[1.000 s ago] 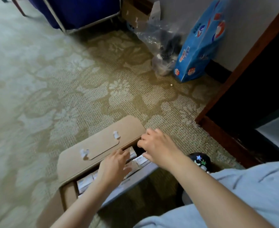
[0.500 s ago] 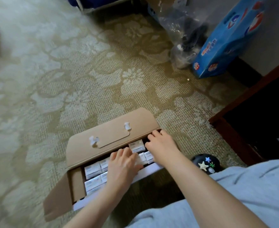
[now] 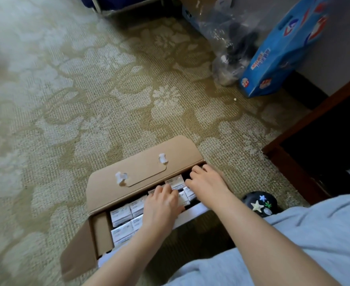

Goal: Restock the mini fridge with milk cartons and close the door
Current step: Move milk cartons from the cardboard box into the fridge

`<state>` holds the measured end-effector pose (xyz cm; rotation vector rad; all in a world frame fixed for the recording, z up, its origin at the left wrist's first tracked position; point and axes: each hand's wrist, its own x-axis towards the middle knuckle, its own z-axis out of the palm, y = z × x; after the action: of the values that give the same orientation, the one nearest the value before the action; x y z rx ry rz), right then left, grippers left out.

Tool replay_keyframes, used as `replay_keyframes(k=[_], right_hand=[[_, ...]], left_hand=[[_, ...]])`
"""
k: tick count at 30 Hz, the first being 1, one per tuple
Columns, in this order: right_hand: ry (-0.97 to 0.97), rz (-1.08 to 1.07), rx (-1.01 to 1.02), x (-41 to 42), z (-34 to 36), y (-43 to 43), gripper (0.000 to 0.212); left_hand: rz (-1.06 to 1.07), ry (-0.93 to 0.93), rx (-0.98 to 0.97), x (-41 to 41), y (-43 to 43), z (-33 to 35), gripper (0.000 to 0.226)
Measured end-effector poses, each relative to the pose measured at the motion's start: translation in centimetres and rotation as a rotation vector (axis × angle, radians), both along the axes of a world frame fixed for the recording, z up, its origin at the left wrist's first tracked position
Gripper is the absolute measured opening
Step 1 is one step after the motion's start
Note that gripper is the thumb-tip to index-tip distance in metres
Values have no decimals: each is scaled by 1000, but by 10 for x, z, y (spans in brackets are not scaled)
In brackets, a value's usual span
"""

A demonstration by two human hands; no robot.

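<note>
A brown cardboard box (image 3: 145, 172) lay open on the pale green flower-patterned carpet (image 3: 87, 100), its long lid flap folded back away from the person and a short end flap hanging out at the near left. 2 white plastic handle tabs (image 3: 162, 158) stuck up from the lid flap. Inside the box, small white milk cartons (image 3: 121, 215) stood packed in rows, tops up.

Both bare hands were down in the box. The left hand (image 3: 161, 205) lay palm down across the middle rows, its fingers bent so the tips touched the carton tops; whether it clamped a carton could not be told. The right hand (image 3: 208, 185) was just beside it at the far right end of the box, fingers curled downward into a dark gap next to the cartons, and what they closed on was hidden.

A black shoe with star-shaped charms (image 3: 258, 203) sat near the right wrist, next to a light grey-blue garment (image 3: 314, 244) on the person. To the right rose a dark brown wooden cabinet frame (image 3: 287, 168) with a shadowed opening. Well apart from the box, a tall blue printed package (image 3: 273, 58) leaned against the wall, touching a crumpled clear plastic bag (image 3: 229, 48) with dark contents.
</note>
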<state>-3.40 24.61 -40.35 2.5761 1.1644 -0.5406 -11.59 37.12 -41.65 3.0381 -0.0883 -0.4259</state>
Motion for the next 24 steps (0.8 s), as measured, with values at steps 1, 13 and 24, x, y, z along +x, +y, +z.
replay_keyframes(k=[1, 13, 24], right_hand=[[4, -17, 22, -1, 1, -1, 31], [134, -220, 391, -18, 82, -35, 38], [-92, -479, 874, -42, 135, -88, 41]], left_hand=[[6, 5, -4, 2, 0, 0, 44], [-236, -225, 7, 0, 16, 13, 30], [-107, -474, -315, 10, -7, 95, 35]])
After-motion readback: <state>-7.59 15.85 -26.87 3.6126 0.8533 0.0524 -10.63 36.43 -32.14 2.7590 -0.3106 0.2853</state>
